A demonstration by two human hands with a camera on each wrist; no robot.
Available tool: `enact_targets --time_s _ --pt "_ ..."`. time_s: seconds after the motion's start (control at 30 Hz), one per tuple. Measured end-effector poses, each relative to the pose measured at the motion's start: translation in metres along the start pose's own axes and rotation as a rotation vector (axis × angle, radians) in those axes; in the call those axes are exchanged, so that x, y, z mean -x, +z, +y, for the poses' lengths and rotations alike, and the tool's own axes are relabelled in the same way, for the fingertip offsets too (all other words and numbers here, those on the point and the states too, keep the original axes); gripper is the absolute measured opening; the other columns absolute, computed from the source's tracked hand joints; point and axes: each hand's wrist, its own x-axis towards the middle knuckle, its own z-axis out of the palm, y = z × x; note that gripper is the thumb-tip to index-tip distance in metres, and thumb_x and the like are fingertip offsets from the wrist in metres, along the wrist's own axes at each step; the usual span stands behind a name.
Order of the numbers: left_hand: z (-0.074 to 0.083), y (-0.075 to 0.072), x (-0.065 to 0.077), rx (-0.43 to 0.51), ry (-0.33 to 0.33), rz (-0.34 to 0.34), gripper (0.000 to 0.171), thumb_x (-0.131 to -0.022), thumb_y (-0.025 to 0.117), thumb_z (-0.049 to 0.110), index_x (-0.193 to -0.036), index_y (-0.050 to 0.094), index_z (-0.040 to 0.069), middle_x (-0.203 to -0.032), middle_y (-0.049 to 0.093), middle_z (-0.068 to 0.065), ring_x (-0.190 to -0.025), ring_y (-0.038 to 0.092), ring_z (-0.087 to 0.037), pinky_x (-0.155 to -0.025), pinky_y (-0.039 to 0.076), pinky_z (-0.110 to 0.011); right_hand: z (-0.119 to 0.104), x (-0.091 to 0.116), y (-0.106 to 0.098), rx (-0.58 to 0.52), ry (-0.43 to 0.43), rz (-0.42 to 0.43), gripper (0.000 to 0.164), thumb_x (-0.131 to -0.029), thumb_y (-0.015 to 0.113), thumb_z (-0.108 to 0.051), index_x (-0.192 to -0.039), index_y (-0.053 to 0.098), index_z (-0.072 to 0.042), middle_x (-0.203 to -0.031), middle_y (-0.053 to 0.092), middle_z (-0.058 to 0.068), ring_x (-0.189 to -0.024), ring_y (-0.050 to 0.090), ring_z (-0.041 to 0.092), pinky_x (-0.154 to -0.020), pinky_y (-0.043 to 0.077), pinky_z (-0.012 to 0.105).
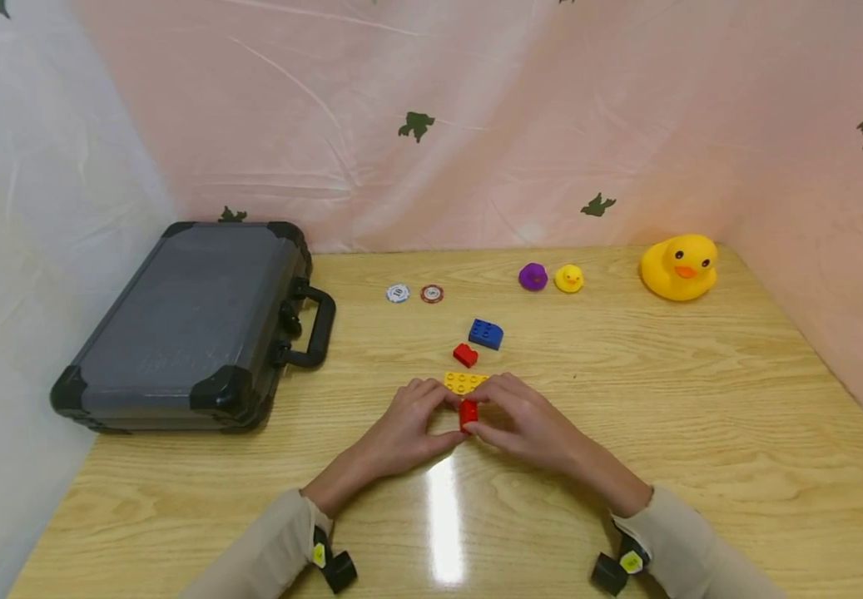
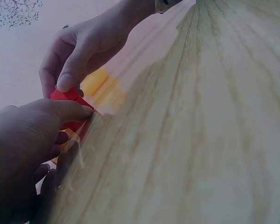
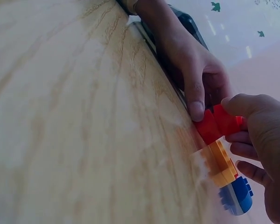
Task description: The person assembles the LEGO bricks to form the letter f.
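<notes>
Between my two hands is a red toy brick (image 1: 468, 416), close above the wooden table. My left hand (image 1: 414, 426) pinches its left side with thumb and fingers. On the opposite side, my right hand (image 1: 528, 420) pinches it too. A notch shows in the red brick (image 3: 217, 125) in the right wrist view; whether it is one piece or two I cannot tell. Just beyond the fingertips lies a yellow studded brick (image 1: 464, 383), partly covered by the right hand. Behind that sit a small red brick (image 1: 465, 355) and a blue brick (image 1: 486, 334) with a rounded end.
A grey hard case (image 1: 191, 308) with a black handle (image 1: 319, 329) stands at the left. Toward the back are a white chip (image 1: 397, 293), a red chip (image 1: 432, 294), a purple duck (image 1: 533, 277), a small yellow duck (image 1: 569, 279) and a big yellow duck (image 1: 680, 268).
</notes>
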Motion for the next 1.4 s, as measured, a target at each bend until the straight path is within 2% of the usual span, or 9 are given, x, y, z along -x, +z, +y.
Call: enact_targets --time_s 0.53,0.83,1.4 --pt "0.001 -0.001 0.000 0.014 -0.016 -0.015 0.033 -0.090 0.083 0.026 -0.116 0.070 0.010 -0.112 0.065 -0.002 -0.103 0.053 -0.020 -0.093 0.042 -0.043 -0.003 -0.005 -0.002 0.068 -0.007 -0.026 0.030 -0.088 0.084 -0.018 -0.113 0.071 -0.008 -0.113 0.068 0.001 -0.105 0.061 0.017 -0.090 0.054 0.039" --pt "0.000 -0.001 0.000 0.010 -0.023 -0.017 0.034 -0.090 0.082 0.026 -0.118 0.070 0.010 -0.111 0.064 -0.002 -0.102 0.053 -0.021 -0.094 0.042 -0.044 -0.003 -0.008 -0.004 0.086 -0.048 -0.034 0.030 -0.089 0.082 -0.017 -0.114 0.071 -0.006 -0.113 0.068 0.002 -0.106 0.061 0.019 -0.090 0.054 0.038" --pt "-0.001 -0.001 0.000 0.015 -0.033 -0.026 0.033 -0.090 0.082 0.026 -0.117 0.070 0.011 -0.112 0.064 -0.001 -0.102 0.053 -0.020 -0.094 0.041 -0.044 0.000 -0.007 -0.004 0.007 0.036 -0.082 0.028 -0.090 0.082 -0.017 -0.114 0.071 -0.007 -0.116 0.065 0.003 -0.109 0.060 0.018 -0.092 0.054 0.039"
